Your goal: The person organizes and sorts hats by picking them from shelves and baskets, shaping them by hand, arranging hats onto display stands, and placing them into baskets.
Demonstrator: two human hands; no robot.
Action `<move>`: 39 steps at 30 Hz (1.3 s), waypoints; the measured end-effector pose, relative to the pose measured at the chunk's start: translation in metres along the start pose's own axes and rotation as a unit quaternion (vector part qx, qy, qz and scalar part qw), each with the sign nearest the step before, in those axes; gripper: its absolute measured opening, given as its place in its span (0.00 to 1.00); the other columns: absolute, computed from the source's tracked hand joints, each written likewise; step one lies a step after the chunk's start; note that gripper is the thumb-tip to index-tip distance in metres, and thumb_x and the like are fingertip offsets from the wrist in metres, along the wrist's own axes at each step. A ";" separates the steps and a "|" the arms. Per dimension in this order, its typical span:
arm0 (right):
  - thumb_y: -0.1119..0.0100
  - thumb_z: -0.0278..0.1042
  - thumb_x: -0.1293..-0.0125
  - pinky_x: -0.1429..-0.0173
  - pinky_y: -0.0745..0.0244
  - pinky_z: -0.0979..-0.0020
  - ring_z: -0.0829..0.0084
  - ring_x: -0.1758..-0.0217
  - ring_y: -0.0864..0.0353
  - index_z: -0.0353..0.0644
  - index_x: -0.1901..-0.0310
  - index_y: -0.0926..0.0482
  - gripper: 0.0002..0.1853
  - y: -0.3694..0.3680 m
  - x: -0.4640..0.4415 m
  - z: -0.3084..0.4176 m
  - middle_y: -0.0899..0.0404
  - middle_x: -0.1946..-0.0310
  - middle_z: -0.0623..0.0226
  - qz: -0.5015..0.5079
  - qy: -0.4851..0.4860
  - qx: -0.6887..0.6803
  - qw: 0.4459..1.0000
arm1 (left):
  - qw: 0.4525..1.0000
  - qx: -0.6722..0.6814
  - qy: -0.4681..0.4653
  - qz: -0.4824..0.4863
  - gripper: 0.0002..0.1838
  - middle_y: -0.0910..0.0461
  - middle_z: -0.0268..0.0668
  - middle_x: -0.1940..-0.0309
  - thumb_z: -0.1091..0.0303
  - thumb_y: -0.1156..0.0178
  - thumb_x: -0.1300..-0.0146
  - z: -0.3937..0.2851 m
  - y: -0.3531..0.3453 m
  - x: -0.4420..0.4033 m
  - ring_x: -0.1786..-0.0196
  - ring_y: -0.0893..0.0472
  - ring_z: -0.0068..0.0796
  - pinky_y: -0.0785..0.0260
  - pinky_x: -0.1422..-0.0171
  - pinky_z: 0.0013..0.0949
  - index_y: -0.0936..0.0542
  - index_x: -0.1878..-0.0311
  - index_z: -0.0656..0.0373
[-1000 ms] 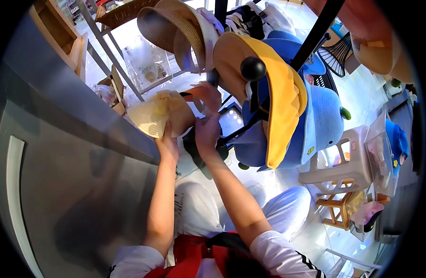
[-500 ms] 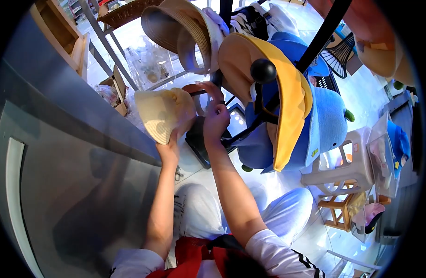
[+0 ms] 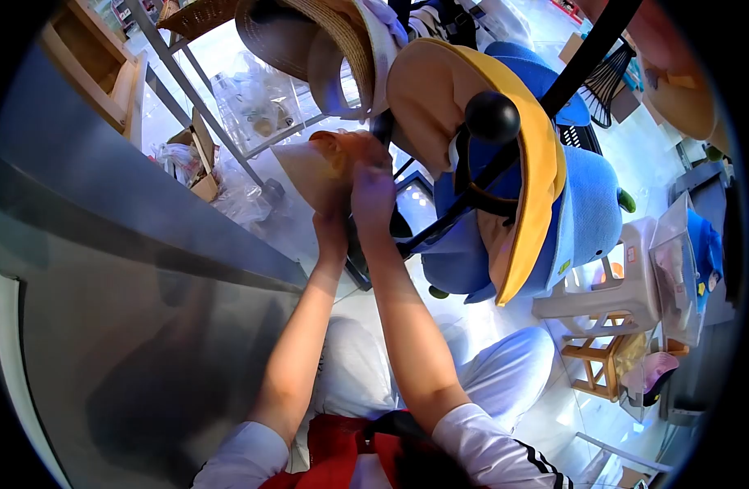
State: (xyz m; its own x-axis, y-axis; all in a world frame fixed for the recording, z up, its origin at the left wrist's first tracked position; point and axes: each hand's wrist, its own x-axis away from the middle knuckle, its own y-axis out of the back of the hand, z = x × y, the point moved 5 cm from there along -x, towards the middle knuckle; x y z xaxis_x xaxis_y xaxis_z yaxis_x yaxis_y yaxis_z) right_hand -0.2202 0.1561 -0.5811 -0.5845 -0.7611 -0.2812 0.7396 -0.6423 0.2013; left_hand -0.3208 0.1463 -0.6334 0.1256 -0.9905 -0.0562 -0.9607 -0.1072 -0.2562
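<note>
A pale straw sun hat [image 3: 307,173] is between my hands, beside the black post of a hat rack [image 3: 590,53]. My left hand [image 3: 332,228] grips the hat's near lower side, its fingers mostly hidden behind the brim. My right hand [image 3: 373,191] is closed at the hat's right edge, close to the post; shadow blurs the fingers. Where it meets the hat, the material looks orange-tan. A yellow-brimmed hat [image 3: 531,179] and a light blue hat [image 3: 590,208] hang on the rack to the right. Above my hands hangs a beige woven visor [image 3: 342,49].
A grey metal panel [image 3: 146,326] runs along my left side. A metal shelf frame [image 3: 195,90] with clear plastic bags stands behind the hat. To the right are a white plastic stool [image 3: 603,306] and a small wooden stool [image 3: 590,359]. A black ball-ended peg [image 3: 492,116] juts toward me.
The straw hat has moved right and turned, coming up against my right hand and the post. My left hand went right and slightly up with it. The view has shifted slightly.
</note>
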 end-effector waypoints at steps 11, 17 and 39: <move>0.49 0.32 0.44 0.67 0.34 0.72 0.69 0.74 0.27 0.33 0.71 0.28 0.09 0.035 0.094 0.033 0.26 0.78 0.56 0.233 -0.069 -0.046 0.969 | 0.967 0.052 0.166 0.184 0.19 0.32 0.37 0.50 0.65 0.56 0.38 0.034 0.028 0.027 0.51 0.30 0.25 0.35 0.52 0.26 0.36 0.44 0.61; 0.48 0.29 0.43 0.84 0.57 0.84 0.89 0.88 0.49 0.41 0.68 0.29 0.03 0.101 0.085 0.069 0.43 0.87 0.81 0.340 -0.211 -0.296 0.867 | 0.854 0.198 0.352 0.327 0.23 0.31 0.32 0.49 0.54 0.65 0.35 0.039 0.083 0.120 0.47 0.33 0.23 0.45 0.40 0.29 0.34 0.44 0.59; 0.57 0.47 0.37 0.50 0.35 0.68 0.70 0.53 0.29 0.42 0.45 0.41 0.24 0.184 0.149 0.003 0.31 0.53 0.62 0.390 -0.330 -0.405 0.758 | 0.930 0.271 0.233 0.085 0.20 0.31 0.41 0.50 0.60 0.57 0.37 -0.086 0.101 0.197 0.48 0.30 0.32 0.36 0.45 0.36 0.36 0.46 0.63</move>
State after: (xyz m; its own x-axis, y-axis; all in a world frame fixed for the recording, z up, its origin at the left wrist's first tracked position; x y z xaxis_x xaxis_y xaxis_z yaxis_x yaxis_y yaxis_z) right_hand -0.1720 -0.0759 -0.5827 0.2938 -0.9320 0.2121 0.7516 0.0882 -0.6537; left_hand -0.4146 -0.0670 -0.5870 -0.2581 -0.9326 0.2523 -0.6756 -0.0124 -0.7371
